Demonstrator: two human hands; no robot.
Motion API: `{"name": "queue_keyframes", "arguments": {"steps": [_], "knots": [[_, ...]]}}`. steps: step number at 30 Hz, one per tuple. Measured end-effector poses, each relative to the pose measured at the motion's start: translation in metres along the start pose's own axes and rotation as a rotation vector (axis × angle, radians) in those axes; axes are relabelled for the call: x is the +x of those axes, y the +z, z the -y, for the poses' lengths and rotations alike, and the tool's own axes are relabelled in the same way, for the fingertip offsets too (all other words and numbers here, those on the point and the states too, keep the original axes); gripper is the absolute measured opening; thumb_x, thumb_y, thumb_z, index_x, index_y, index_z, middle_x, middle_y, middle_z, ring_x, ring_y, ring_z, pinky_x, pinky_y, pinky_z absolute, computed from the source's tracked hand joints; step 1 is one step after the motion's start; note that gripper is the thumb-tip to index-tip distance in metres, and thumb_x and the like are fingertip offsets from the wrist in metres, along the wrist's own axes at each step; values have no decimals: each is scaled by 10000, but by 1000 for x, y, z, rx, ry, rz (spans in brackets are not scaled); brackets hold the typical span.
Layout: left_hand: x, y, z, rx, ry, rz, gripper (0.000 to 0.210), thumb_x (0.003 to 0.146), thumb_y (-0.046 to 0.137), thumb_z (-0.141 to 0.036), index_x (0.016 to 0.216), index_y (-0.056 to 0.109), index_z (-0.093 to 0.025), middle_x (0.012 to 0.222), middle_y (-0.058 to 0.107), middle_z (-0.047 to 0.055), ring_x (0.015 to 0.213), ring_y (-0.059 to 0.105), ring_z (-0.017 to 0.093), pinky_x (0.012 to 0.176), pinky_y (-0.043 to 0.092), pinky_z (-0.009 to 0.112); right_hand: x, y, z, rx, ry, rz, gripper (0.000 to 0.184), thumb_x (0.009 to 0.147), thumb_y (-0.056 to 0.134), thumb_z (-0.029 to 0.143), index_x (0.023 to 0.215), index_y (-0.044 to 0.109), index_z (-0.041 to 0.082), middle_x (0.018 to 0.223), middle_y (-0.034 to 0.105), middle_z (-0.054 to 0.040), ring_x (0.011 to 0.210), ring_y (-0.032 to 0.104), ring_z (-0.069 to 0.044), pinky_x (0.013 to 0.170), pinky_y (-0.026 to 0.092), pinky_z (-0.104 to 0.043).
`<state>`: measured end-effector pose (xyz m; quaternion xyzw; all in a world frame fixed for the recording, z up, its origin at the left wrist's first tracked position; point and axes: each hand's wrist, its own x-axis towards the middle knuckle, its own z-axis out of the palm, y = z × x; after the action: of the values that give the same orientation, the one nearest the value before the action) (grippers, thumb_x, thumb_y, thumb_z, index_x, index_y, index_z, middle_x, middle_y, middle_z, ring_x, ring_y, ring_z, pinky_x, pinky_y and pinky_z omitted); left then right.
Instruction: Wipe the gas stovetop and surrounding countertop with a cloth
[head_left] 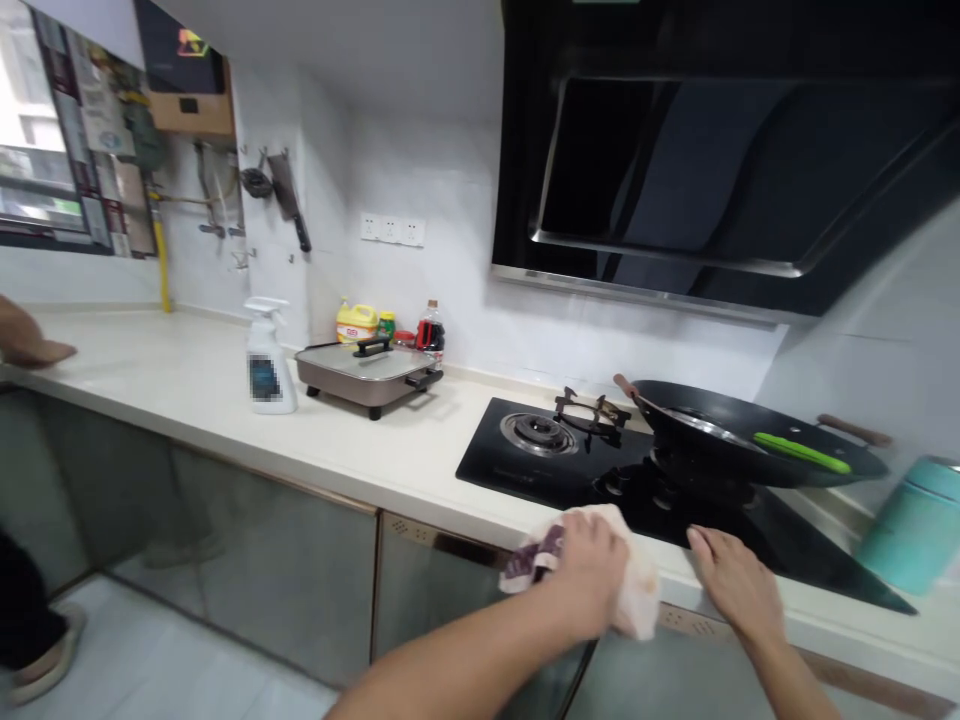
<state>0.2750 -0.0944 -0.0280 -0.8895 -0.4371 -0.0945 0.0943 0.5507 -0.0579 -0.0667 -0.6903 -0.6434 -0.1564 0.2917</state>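
My left hand is closed on a white cloth with a dark purple patch, at the front edge of the counter by the gas stove. Part of the cloth hangs over the edge. To its right, my right hand lies palm down on the counter edge at the stove's front, with nothing visible in it. A black wok with wooden handles stands on the stove's right side. Inside it are a bright green handle and something metallic. The left burner is uncovered.
A white spray bottle and a lidded electric pan stand to the left, several bottles behind them. A teal canister is at right. Overhead hangs a black range hood. Another person's hand rests on the far-left counter.
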Motion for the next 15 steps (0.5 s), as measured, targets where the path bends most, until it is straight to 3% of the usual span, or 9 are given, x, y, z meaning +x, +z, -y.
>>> {"name": "queue_keyframes", "arguments": {"steps": [4,7,10,15], "knots": [[46,27,-61,113,33,-59,848,776,715,-693,1458,593,-205,1372,584,294,1333,437,502,1027,256,766,-4,5,-7,-42,-52,3,626,962,249,552,1209,735,244,1274,712,-128,1177,661,-347,995,533,-531],[52,36,-73,139,74,-177,652,886,631,-546,1464,582,-250,1376,593,260,1267,488,459,993,253,723,-4,4,-14,-46,-141,-8,529,901,339,457,1157,769,285,1232,730,-140,1199,658,-349,983,546,-524],[36,29,-56,135,150,-214,691,848,699,-461,1490,523,-274,1356,596,217,1177,531,403,949,318,630,-3,3,-16,-55,-156,-19,513,854,373,423,1118,791,287,1200,744,-141,1177,674,-352,960,569,-523],[-15,3,6,120,195,-230,741,875,708,-525,1484,453,-188,1321,579,164,1117,551,312,946,399,485,-4,-4,-11,-85,-194,-17,532,853,352,390,1114,793,250,1240,745,-100,1178,688,-307,936,605,-471]]}}
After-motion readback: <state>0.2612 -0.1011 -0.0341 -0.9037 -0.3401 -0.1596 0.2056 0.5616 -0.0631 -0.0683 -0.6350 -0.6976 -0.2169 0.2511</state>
